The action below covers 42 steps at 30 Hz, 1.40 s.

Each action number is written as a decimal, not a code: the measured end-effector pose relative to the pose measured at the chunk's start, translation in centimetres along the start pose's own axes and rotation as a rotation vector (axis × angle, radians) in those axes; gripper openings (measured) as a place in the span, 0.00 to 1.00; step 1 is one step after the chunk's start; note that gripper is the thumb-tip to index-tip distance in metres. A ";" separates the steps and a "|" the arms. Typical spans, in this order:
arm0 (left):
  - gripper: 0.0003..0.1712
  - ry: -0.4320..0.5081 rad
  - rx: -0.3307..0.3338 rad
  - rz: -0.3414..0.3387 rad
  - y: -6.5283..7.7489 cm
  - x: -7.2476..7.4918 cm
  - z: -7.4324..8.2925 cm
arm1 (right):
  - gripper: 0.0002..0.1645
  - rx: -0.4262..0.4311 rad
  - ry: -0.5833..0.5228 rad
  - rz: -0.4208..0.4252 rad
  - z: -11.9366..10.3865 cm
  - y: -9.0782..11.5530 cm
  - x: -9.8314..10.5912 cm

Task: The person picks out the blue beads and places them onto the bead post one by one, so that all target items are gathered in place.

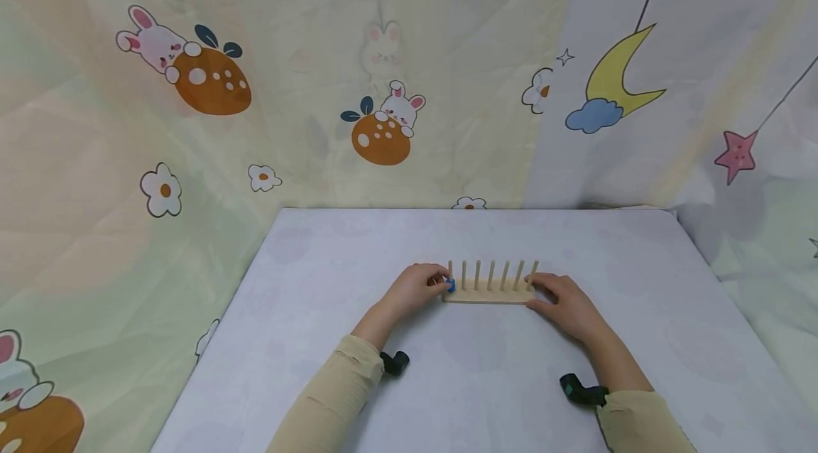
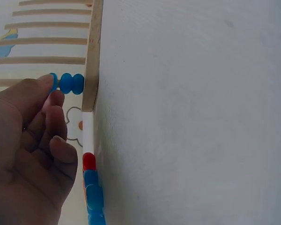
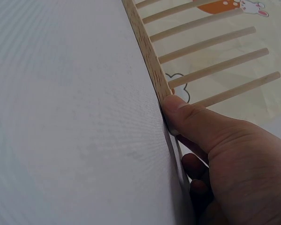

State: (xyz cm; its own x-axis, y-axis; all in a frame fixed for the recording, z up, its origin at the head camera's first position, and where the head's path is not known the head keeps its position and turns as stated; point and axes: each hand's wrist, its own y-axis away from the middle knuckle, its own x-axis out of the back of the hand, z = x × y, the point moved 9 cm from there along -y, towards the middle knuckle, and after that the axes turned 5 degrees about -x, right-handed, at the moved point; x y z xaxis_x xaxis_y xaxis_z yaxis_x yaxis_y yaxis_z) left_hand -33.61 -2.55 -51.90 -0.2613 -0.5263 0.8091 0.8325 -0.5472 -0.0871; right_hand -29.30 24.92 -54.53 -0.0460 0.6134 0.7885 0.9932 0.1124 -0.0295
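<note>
A wooden peg stand [image 1: 488, 296] with several upright pegs lies on the table. At its left end, my left hand [image 1: 412, 286] pinches a blue bead [image 2: 53, 82] between thumb and index finger, on the end peg. Two more blue beads [image 2: 72, 84] sit lower on that same peg, against the base. My right hand [image 1: 567, 302] grips the right end of the base, its thumb along the front edge in the right wrist view. The other pegs hold no beads.
In the left wrist view, a red bead [image 2: 89, 161] and several blue beads [image 2: 94, 197] lie on the table beyond my left hand; the head view hides them. The white-covered table [image 1: 486, 382] ends at a printed cloth backdrop [image 1: 307, 133].
</note>
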 end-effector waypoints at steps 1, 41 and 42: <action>0.10 -0.003 -0.001 -0.002 0.0 -0.1 0.0 | 0.32 0.002 -0.001 0.000 0.0 0.0 0.0; 0.12 0.172 0.308 0.204 7.4 4.4 -8.5 | 0.32 0.004 0.002 0.008 0.1 0.0 -0.1; 0.12 0.168 0.318 0.202 7.6 4.4 -8.8 | 0.32 0.004 0.002 0.005 0.1 0.0 -0.1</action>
State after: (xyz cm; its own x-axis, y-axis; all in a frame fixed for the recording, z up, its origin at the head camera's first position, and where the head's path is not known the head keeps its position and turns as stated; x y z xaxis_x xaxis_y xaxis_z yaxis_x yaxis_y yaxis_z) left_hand -32.72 -14.74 -54.17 -0.1314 -0.7161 0.6855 0.9778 -0.2075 -0.0293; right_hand -29.30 24.92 -54.69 -0.0407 0.6122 0.7897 0.9930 0.1122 -0.0358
